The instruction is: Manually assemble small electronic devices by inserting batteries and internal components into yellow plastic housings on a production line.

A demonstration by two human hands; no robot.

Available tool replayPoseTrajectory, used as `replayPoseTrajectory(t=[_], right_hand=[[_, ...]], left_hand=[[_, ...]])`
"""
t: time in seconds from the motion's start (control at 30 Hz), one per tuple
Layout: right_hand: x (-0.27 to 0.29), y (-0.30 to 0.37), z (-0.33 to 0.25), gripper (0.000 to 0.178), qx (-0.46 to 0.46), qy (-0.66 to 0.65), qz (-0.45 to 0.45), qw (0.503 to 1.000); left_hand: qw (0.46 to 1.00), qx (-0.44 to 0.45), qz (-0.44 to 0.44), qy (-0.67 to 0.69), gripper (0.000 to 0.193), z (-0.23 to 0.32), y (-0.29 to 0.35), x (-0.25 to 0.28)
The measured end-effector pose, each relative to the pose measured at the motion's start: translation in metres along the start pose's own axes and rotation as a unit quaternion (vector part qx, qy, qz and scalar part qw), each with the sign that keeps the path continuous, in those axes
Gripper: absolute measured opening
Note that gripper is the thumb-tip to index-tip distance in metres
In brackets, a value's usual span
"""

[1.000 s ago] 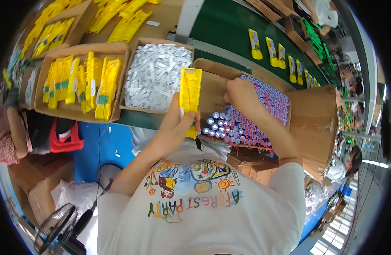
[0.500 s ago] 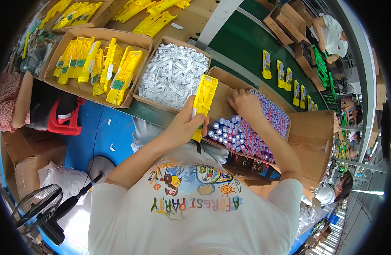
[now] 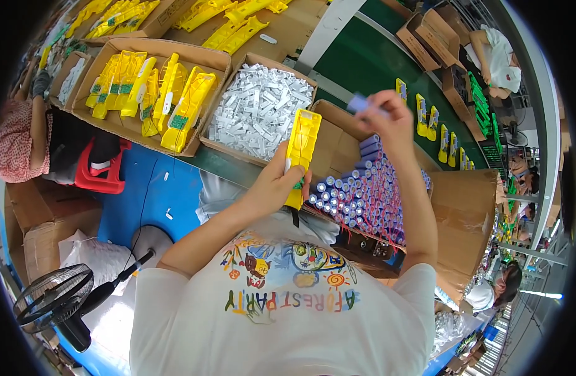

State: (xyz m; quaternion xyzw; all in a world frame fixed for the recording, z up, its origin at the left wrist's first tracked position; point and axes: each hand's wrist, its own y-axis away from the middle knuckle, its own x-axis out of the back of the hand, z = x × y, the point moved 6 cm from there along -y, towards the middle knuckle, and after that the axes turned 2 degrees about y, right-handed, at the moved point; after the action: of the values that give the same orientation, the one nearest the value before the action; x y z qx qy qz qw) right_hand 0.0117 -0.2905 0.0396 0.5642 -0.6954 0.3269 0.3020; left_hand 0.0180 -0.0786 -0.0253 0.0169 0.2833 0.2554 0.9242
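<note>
My left hand [image 3: 272,187] grips a yellow plastic housing [image 3: 303,135], its hollow side facing up and a bit of green circuit board by my thumb. My right hand [image 3: 393,122] is raised over the back of a cardboard box, pinching a light purple battery cell [image 3: 359,103] that is smeared by motion. Below it stand rows of purple-blue battery cells [image 3: 357,200] with thin red wires across them. Left of the housing is a carton of small white plastic parts [image 3: 259,109].
Further left, a carton [image 3: 207,57] holds yellow housings with green boards. Past the boxes runs a dark green conveyor [image 3: 344,53] carrying several yellow pieces. A tall cardboard flap [image 3: 463,216] rises on the right. A black fan [image 3: 59,297] stands lower left; co-workers sit at both sides.
My right hand has lifted out of the battery box, up and to the right, now with a battery cell in its fingers. My left hand keeps the yellow housing in nearly the same place.
</note>
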Motion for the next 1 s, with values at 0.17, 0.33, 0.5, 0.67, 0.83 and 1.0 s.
replayPoseTrajectory(t=[0.17,0.33,0.5,0.67,0.83,1.0], right_hand=[[-0.041,0.025,-0.039,0.012,-0.195,-0.434,0.039,0.879],[-0.047,0.029,-0.052,0.013,-0.142,-0.298,-0.037,0.943],[-0.063,0.016,-0.059,0.016,-0.156,-0.214,-0.119,0.957],[-0.101,-0.019,-0.085,0.017,-0.082,-0.352,-0.153,0.920],[-0.138,-0.090,-0.092,0.016,0.198,-0.079,-0.104,0.972],[-0.152,-0.085,-0.099,0.012,0.253,0.019,-0.137,0.958]], left_hand=[[0.996,-0.079,0.031,-0.007,0.040,0.010,-0.004,-0.008],[0.994,-0.094,0.032,-0.053,0.039,0.009,-0.003,-0.006],[0.988,-0.090,0.063,-0.112,0.041,0.012,0.005,0.001],[0.994,-0.077,0.083,-0.009,0.041,0.037,0.023,0.028],[0.950,-0.129,0.209,0.193,0.043,0.048,0.053,0.085],[0.939,-0.155,0.222,0.214,0.039,0.052,0.059,0.088]])
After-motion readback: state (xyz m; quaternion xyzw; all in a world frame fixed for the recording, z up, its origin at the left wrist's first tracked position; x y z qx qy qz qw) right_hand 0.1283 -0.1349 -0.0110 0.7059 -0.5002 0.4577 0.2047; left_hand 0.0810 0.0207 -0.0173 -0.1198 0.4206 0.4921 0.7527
